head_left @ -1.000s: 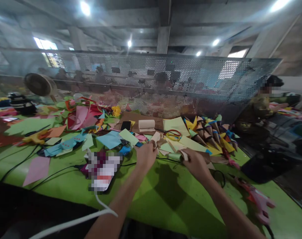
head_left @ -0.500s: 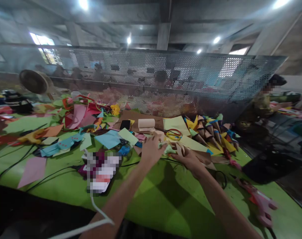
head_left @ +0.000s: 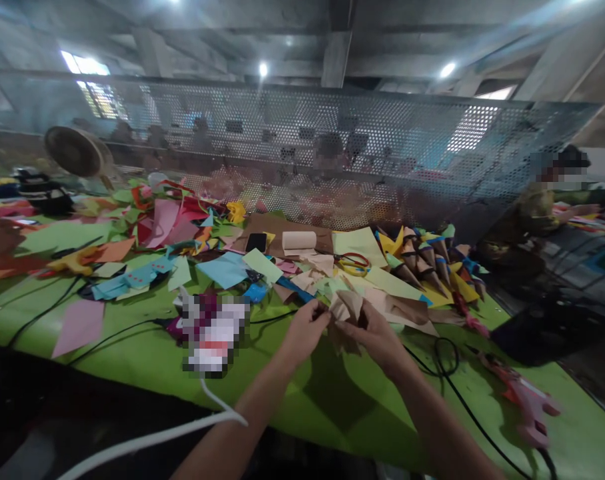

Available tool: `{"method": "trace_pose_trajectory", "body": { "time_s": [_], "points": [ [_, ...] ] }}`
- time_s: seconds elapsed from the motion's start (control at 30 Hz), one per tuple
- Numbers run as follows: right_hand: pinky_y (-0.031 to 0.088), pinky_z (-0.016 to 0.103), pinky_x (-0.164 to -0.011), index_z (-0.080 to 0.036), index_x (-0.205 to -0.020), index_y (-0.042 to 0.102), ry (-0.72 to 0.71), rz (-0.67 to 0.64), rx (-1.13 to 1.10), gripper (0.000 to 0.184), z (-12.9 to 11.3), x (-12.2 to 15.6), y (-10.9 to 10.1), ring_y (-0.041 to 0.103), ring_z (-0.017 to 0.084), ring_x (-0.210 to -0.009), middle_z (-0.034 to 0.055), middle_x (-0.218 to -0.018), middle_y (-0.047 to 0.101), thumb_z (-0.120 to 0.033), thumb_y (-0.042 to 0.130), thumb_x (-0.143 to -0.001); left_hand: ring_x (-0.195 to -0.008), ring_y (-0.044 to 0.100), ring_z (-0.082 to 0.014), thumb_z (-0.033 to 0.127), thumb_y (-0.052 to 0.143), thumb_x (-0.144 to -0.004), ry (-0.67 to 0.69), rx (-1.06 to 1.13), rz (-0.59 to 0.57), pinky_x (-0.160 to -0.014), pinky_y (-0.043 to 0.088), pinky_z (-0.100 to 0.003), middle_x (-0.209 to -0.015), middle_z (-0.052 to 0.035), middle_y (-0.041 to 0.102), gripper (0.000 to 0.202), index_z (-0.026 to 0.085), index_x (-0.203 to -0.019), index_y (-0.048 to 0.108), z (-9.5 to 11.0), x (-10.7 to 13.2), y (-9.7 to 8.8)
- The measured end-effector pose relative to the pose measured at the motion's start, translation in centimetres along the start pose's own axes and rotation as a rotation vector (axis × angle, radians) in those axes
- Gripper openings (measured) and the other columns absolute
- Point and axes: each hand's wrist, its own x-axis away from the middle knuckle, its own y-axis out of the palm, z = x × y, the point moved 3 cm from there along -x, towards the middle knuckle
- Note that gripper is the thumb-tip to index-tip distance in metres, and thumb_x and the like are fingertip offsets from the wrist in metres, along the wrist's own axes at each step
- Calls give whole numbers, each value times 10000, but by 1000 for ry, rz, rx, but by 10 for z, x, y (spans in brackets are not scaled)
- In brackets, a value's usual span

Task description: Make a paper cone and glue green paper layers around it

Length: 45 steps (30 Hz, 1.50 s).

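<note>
**Hands draw brown paper [head_left: 345, 308] back from the heap**

Both hands have come back toward the near edge since the earlier frame, out of the scraps [head_left: 222, 270]. The brown paper is held over the middle of the green table [head_left: 132, 360]. The left hand [head_left: 302, 332] pinches its left edge and the right hand [head_left: 377, 337] grips its right side. Behind lie scissors [head_left: 353, 262] and a roll [head_left: 298, 240]. Cones [head_left: 422, 260] pile toward the far right corner. A glue gun [head_left: 525, 400] rests near the right edge, and a black cable [head_left: 446, 355] loops between it and the right hand.
</note>
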Motion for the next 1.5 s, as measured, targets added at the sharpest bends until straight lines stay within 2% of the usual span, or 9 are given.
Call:
{"method": "trace_pose_trajectory", "body": {
  "time_s": [0.13, 0.3, 0.47, 0.6, 0.73, 0.87, 1.03, 1.27, 1.5],
  "points": [
    [526, 422, -863, -192, -1090, 626, 49, 26, -61, 402, 7, 2, -4, 671, 273, -952, 76, -971, 721, -397, 702, -752, -733, 571, -148, 215, 502, -834, -54, 10, 46, -682, 446, -246, -730, 15, 584, 74, 187, -776, 538, -4, 10, -12],
    [545, 377, -757, -207, -1211, 524, 101, 9, -107, 514, 18, 8, -1, 685, 239, -827, 41, -861, 705, -364, 684, -749, -721, 617, -164, 240, 527, -853, -119, -5, 143, -661, 471, -262, -756, 10, 634, 175, 191, -1020, 550, -13, 24, -28],
    [511, 319, -680, -208, -1331, 467, 92, -52, 100, 592, 30, 20, 2, 640, 199, -746, 6, -837, 645, -312, 627, -771, -860, 618, -198, 250, 519, -900, 197, -426, 349, -798, 500, -336, -928, -54, 634, 285, 199, -1181, 522, -4, 58, -36],
    [503, 349, -672, -241, -1360, 485, 36, -29, 556, 600, 29, 34, -6, 588, 170, -637, 48, -1022, 648, -235, 618, -776, -1079, 587, -219, 197, 542, -900, 428, -659, -9, -943, 462, -366, -1127, -65, 651, 229, 247, -1117, 592, 1, 84, -22],
    [470, 428, -904, -263, -1244, 607, -201, -122, 738, 437, 7, 51, -12, 612, 258, -1021, 88, -1198, 643, -198, 648, -814, -1221, 529, -248, 279, 649, -864, 403, -796, -275, -1085, 348, -447, -1307, -46, 622, 362, 273, -1222, 588, -8, 90, -21],
    [452, 443, -918, -296, -1141, 674, -303, -360, 805, 362, 3, 68, -6, 609, 275, -1074, 52, -1143, 708, -177, 701, -800, -1203, 547, -262, 331, 669, -854, 312, -840, -306, -1099, 293, -506, -1308, -50, 631, 405, 283, -1247, 589, -16, 86, -28],
    [484, 414, -870, -270, -997, 718, -325, -309, 796, 198, 16, 73, -10, 667, 237, -982, 39, -1049, 757, -168, 579, -899, -1233, 535, -277, 365, 702, -817, 289, -881, -336, -1094, 286, -517, -1345, -52, 611, 409, 288, -1210, 616, -16, 89, -29],
    [439, 496, -956, -324, -1258, 642, -407, -229, 976, 679, 3, 46, -21, 537, 302, -1241, 59, -1435, 544, 55, 482, -718, -1249, 553, -212, 210, 620, -857, 299, -874, -370, -1176, 171, -513, -1315, -1, 645, 193, 275, -1037, 642, -9, 79, -34],
    [422, 476, -956, -275, -943, 733, -422, -274, 896, 382, 6, 54, -8, 601, 277, -1121, 42, -1202, 711, -18, 568, -713, -1326, 472, -201, 79, 494, -884, 373, -976, -270, -1170, 205, -474, -1376, -8, 601, 374, 294, -1158, 631, 1, 81, -40]
  ]
}}
